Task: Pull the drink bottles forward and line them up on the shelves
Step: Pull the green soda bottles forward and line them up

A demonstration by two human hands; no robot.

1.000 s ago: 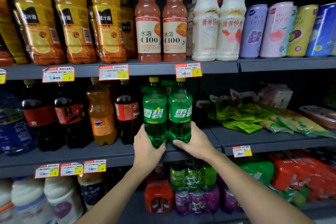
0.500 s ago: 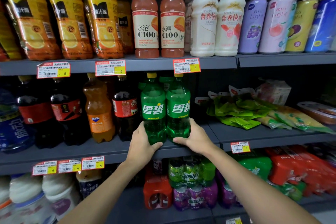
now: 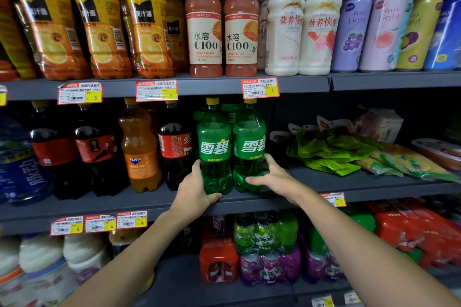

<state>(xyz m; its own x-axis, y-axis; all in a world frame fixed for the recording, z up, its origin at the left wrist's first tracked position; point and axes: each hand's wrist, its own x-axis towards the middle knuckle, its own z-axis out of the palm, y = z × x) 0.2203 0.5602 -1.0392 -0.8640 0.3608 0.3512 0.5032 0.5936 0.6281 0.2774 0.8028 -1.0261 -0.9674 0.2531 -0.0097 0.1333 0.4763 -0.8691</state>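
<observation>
Two green Sprite bottles stand side by side near the front edge of the middle shelf point(image 3: 139, 204). My left hand point(image 3: 193, 189) grips the base of the left green bottle point(image 3: 214, 149), thumb under its front. My right hand point(image 3: 270, 177) curls round the lower part of the right green bottle point(image 3: 249, 147). More green bottles stand behind them, mostly hidden. To their left are a cola bottle point(image 3: 175, 147), an orange Fanta bottle point(image 3: 139, 149) and further dark cola bottles point(image 3: 97, 149), standing a little further back.
The upper shelf holds orange juice bottles point(image 3: 144, 20), two C100 bottles point(image 3: 205, 22), white milk drink bottles point(image 3: 284, 22) and cans point(image 3: 351, 35). Green and yellow snack packs point(image 3: 334, 149) lie right of the Sprite. Multipacks point(image 3: 267, 249) fill the bottom shelf.
Both hands keep hold of the two green bottles, which have come slightly forward toward the shelf edge. The view has shifted a little downward.
</observation>
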